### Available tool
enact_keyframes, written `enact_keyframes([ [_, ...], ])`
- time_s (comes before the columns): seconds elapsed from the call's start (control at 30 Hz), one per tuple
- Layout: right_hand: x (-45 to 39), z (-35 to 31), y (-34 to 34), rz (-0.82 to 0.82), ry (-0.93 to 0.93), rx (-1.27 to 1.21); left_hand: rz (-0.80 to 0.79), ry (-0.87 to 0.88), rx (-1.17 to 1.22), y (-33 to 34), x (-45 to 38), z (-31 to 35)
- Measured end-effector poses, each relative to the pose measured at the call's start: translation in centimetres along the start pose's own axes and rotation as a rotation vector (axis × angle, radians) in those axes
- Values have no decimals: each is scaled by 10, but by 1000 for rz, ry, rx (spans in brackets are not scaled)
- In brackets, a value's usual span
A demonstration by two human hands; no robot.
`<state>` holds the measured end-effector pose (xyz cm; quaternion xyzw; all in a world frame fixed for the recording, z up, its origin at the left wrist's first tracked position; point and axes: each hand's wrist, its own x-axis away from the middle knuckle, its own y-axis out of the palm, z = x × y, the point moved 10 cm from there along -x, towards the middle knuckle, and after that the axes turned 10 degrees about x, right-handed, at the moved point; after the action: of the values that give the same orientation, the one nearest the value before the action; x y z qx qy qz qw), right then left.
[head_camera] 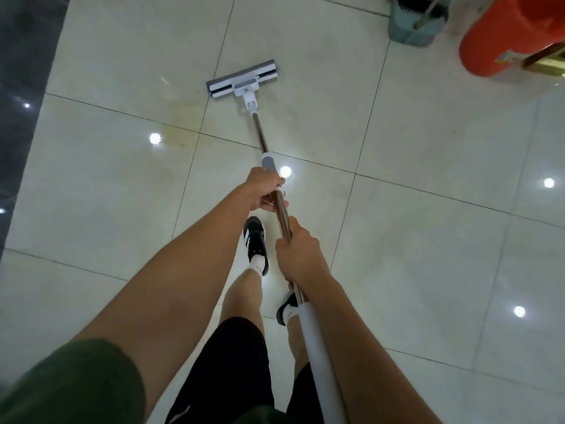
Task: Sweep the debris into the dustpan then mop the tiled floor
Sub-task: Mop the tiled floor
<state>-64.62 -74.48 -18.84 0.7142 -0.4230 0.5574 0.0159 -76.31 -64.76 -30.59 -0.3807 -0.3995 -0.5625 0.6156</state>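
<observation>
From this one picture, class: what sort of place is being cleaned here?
Probably an indoor public or commercial space, perhaps a lobby or shop floor: large glossy floor tiles mirror ceiling spotlights, a darker polished strip borders them, and cleaning gear, a green dustpan set and red bucket, stands nearby.

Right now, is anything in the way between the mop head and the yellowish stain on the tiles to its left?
Nothing visible: only bare tile separates the mop head from the yellowish stain.
</observation>
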Motion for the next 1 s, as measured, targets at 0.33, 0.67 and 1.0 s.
enact_keyframes([
  [0.33,31,-2,-10,48,-77,97,46,5,260,1,7,-14],
  [0.67,36,-82,-2,-35,-270,326,123,68,505,-89,23,8],
  [1.0,27,-204,74,-222,-496,618,336,35,842,-252,43,-26],
])
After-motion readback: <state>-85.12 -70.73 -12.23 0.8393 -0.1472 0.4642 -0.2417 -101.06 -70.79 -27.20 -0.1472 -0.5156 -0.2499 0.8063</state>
